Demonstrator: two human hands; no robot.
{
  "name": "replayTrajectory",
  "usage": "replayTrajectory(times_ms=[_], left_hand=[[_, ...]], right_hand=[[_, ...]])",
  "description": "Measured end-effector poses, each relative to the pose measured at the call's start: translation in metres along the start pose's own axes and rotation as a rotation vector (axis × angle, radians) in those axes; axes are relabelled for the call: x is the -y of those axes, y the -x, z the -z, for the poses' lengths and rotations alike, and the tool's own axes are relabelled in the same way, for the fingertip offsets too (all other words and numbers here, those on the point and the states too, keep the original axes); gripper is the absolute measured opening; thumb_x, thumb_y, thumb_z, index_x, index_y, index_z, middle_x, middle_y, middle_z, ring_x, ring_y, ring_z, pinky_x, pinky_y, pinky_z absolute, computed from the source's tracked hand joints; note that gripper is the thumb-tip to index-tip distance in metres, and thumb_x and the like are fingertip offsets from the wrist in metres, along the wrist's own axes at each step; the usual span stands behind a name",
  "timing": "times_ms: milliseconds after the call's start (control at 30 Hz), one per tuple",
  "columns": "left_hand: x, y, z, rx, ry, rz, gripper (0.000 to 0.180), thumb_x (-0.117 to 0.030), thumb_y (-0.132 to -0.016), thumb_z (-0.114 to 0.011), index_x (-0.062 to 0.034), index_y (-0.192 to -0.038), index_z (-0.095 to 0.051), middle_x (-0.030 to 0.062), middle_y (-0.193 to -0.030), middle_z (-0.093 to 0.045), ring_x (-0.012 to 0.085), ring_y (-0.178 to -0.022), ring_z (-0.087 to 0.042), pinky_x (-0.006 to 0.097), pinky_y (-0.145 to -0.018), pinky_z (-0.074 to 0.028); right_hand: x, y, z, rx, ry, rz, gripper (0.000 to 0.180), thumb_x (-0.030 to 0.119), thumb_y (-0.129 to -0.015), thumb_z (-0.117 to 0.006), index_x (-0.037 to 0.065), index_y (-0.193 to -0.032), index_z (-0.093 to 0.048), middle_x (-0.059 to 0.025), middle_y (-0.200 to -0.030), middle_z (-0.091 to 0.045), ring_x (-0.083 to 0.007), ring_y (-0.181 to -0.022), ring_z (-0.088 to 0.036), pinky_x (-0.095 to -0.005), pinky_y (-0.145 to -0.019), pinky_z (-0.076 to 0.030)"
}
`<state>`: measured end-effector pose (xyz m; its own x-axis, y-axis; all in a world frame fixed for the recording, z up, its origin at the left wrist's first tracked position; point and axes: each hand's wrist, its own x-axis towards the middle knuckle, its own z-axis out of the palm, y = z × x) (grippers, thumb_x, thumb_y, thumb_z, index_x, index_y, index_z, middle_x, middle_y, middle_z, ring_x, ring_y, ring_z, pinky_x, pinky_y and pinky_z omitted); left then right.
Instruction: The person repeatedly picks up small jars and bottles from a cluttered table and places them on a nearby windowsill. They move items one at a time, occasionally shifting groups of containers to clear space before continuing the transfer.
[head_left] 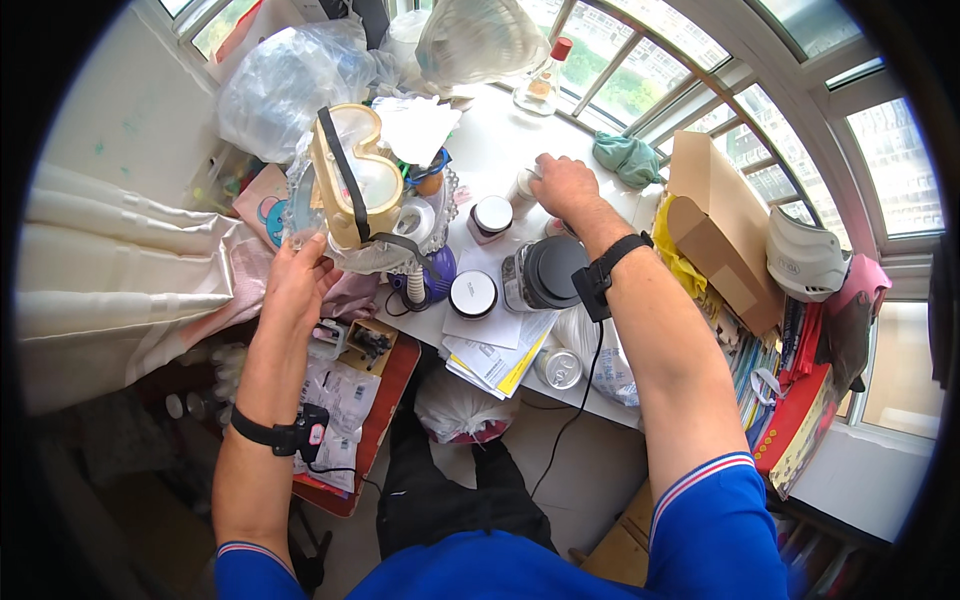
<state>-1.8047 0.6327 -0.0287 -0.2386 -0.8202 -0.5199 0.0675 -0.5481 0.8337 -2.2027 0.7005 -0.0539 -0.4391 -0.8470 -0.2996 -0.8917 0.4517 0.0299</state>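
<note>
My left hand (302, 272) is closed on the near-left rim of a clear scalloped plastic bowl (452, 192). In the bowl stands a cream, double-lobed frame (382, 130) with a black strap, beside a white ring-shaped roll (412, 219). Further right, my right hand (566, 187) grips the top of a small pale jar (522, 192) at the middle of the white table; its fingers partly hide the jar. Just left of that is a white-lidded jar (491, 216). Nearer to me are another white-lidded jar (473, 294) and a large clear jar with a dark lid (546, 273).
A purple object (430, 280) sits beneath the bowl's near side. Papers (496, 352) and a can (559, 368) lie by the table's front edge. At the back stands a red-capped bottle (543, 82). An open cardboard box (722, 235) and books line the right.
</note>
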Motion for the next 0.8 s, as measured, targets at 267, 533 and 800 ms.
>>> replayTrajectory(times_ms=[267, 533, 800], left_hand=[[0.005, 0.001, -0.013, 0.014, 0.000, 0.016, 0.021, -0.019, -0.104, -0.064, -0.0109, -0.124, -0.059, 0.0036, -0.105, -0.068, 0.0160, -0.087, -0.065, 0.031, -0.074, -0.058], [0.006, -0.014, -0.051, 0.068, -0.038, 0.008, 0.023, -0.019, -0.104, -0.064, -0.0092, -0.124, -0.057, 0.0049, -0.106, -0.068, 0.0161, -0.088, -0.065, 0.030, -0.074, -0.057], [0.021, -0.050, -0.127, 0.162, -0.044, 0.053, 0.023, -0.017, -0.103, -0.065, -0.0094, -0.123, -0.060, 0.0047, -0.104, -0.067, 0.0171, -0.088, -0.062, 0.032, -0.075, -0.059]], right_hand=[[-0.030, -0.013, -0.010, -0.172, -0.020, 0.124, 0.028, 0.027, -0.095, -0.060, 0.004, -0.109, -0.069, -0.0208, -0.105, -0.075, -0.0394, -0.103, -0.072, -0.0502, -0.092, -0.057], [-0.100, -0.007, 0.000, -0.217, -0.122, -0.096, 0.026, 0.021, -0.097, -0.057, 0.004, -0.112, -0.069, -0.0210, -0.111, -0.075, -0.0395, -0.108, -0.071, -0.0494, -0.096, -0.056], [-0.144, 0.010, -0.015, -0.206, -0.028, -0.130, 0.020, 0.015, -0.096, -0.060, 0.001, -0.109, -0.069, -0.0228, -0.109, -0.075, -0.0393, -0.107, -0.073, -0.0492, -0.093, -0.058]])
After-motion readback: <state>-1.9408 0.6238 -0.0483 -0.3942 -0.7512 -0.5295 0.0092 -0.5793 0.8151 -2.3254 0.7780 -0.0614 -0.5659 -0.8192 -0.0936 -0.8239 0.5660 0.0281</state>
